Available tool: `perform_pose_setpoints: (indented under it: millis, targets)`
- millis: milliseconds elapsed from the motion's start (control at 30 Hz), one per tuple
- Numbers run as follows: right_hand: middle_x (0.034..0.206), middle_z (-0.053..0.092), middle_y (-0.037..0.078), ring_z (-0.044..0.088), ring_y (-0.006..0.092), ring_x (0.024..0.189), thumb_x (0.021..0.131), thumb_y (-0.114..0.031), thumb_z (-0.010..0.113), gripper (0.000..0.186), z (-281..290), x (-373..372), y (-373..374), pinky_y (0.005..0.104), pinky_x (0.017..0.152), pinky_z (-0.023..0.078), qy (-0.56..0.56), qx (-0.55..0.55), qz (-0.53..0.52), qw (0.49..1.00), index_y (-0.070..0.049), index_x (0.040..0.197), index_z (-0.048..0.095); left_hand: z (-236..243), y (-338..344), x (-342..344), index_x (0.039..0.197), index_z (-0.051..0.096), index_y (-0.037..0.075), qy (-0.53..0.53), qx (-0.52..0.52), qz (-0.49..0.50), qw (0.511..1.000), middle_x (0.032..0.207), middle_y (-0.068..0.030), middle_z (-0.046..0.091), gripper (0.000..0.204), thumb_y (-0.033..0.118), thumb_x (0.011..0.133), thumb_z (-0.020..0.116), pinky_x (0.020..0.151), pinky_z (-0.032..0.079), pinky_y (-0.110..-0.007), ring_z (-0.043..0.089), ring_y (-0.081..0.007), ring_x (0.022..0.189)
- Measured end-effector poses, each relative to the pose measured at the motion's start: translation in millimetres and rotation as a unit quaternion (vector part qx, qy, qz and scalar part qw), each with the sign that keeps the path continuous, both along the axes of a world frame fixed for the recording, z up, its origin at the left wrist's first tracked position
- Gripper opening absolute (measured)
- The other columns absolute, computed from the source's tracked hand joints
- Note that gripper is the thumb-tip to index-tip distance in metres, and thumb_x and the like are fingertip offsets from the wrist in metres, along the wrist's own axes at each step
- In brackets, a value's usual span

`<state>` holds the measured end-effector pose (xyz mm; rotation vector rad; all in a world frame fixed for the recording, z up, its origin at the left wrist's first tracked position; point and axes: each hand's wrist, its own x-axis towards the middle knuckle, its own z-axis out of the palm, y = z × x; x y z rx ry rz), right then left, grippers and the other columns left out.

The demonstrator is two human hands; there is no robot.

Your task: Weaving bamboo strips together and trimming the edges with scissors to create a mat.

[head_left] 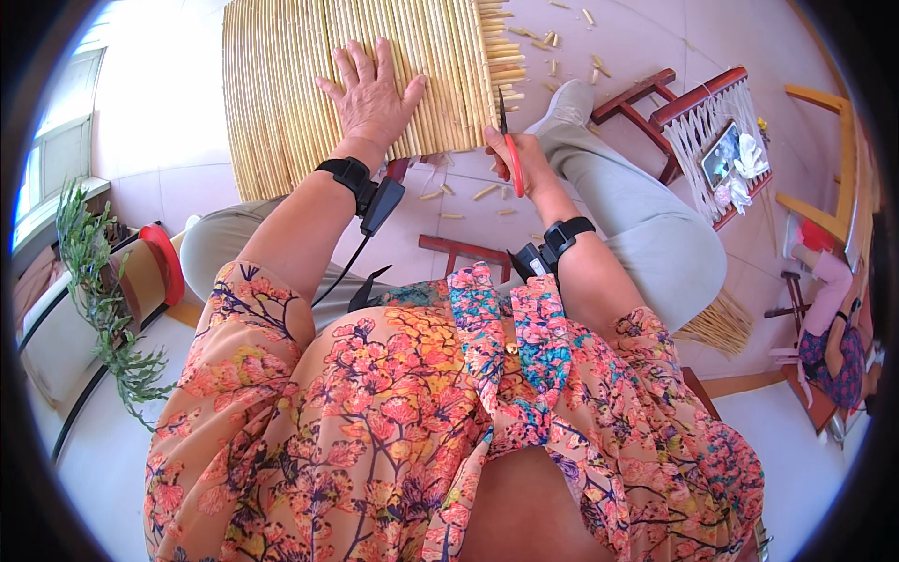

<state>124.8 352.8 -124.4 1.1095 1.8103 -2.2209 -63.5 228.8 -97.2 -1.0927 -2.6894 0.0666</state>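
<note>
Pressing flat near the top centre, the left hand point(370, 103) has its fingers spread on a mat of pale stalks point(272, 94), which fills the upper left-centre and runs out past the top of the frame. The right hand point(532, 161) is closed around the red handles of a pair of scissors point(514, 167), their dark blades pointing up beside the mat's right edge, where stalk ends jut unevenly.

Short cut pieces point(551, 39) litter the tiled floor point(159, 178) right of the mat and below it. The person's shoe point(567, 101) stands close to those jutting ends, limiting that side. At upper right, a cord-seated folding stool point(702, 94) bears a smartphone point(720, 155) and crumpled tissues point(750, 156); beyond it is a yellow wooden chair point(846, 169). A stalk bundle point(719, 323) lies beside the right knee, and another person point(833, 347) sits at the right rim. A green plant point(94, 281) hangs at left.

A small pale label point(537, 265) on the right wrist's black device is too small to read.

Bare tile shows left of the mat; its lower edge lies just above the person's lap.
</note>
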Motion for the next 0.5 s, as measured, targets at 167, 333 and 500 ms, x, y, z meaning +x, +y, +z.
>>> perform_pose_setpoints:
  millis: [167, 333, 500]
  targets:
    - [0.056, 0.051, 0.005, 0.049, 0.0120, 0.049, 0.079, -0.056, 0.054, 0.060, 2, 3, 3, 0.0253, 0.047, 0.040, -0.009, 0.050, 0.055, 0.997, 0.003, 0.076, 0.058, 5, -2, 1, 0.139, 0.022, 0.011, -0.008, 0.009, -0.002, 1.000, 0.142, -0.0220, 0.015, 0.073, 0.058, 0.085, 0.034, 0.100, 0.003, -0.062, 0.007, -0.0381, 0.133]
    - [0.060, 0.051, 0.005, 0.050, 0.0117, 0.056, 0.080, -0.056, 0.053, 0.056, -16, 4, 11, 0.0260, 0.052, 0.042, -0.011, 0.143, 0.107, 0.984, 0.000, 0.076, 0.059, 3, -3, 2, 0.139, 0.022, 0.011, -0.013, 0.022, -0.009, 1.000, 0.142, -0.0221, 0.015, 0.073, 0.058, 0.084, 0.035, 0.100, 0.003, -0.062, 0.007, -0.0385, 0.133]
    - [0.051, 0.047, 0.002, 0.046, 0.0098, 0.045, 0.079, -0.054, 0.057, 0.056, -5, 5, 6, 0.0242, 0.042, 0.038, 0.015, 0.105, 0.076, 0.991, 0.001, 0.073, 0.058, 4, -4, 1, 0.139, 0.022, 0.012, -0.011, 0.021, -0.007, 1.000, 0.142, -0.0223, 0.014, 0.073, 0.058, 0.084, 0.035, 0.100, 0.002, -0.062, 0.006, -0.0384, 0.133]
